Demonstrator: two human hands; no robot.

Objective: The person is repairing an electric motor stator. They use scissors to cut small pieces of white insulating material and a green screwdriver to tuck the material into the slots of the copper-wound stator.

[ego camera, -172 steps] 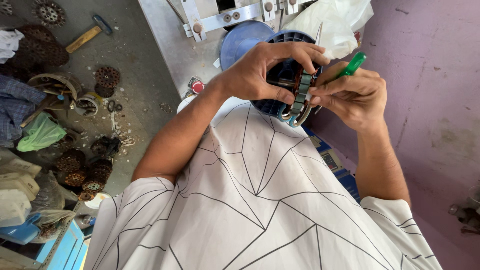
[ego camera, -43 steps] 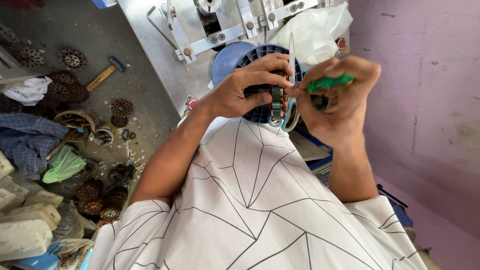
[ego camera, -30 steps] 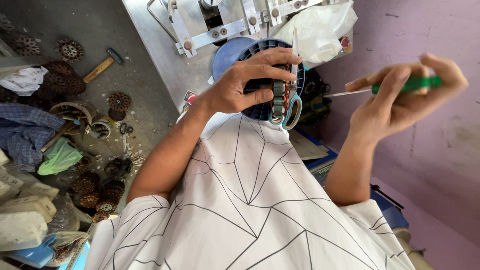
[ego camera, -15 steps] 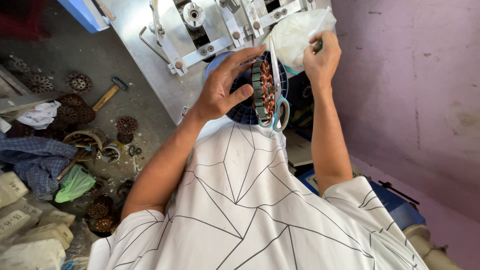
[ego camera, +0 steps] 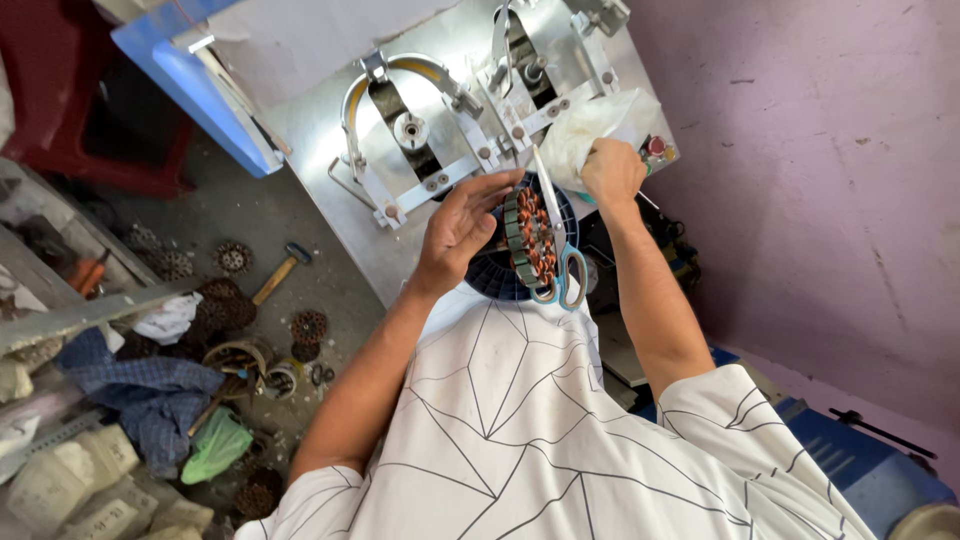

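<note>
My left hand grips a round motor stator with copper windings, held edge-on above a dark blue slotted basket. Blue-handled scissors lie against the stator's right side, blades pointing up. My right hand is a closed fist pressed against a white plastic bag on the metal winding machine. A bit of the green screwdriver handle shows past the fist. My white patterned shirt fills the foreground.
On the grey floor at left lie a wooden-handled hammer, several loose stators, a blue cloth and a green bag. A red stool stands at the back left. A purple wall closes the right.
My right hand swung from out at the right, screwdriver raised, in to the white bag on the machine. My left hand turned the stator edge-on and kept hold of it.
</note>
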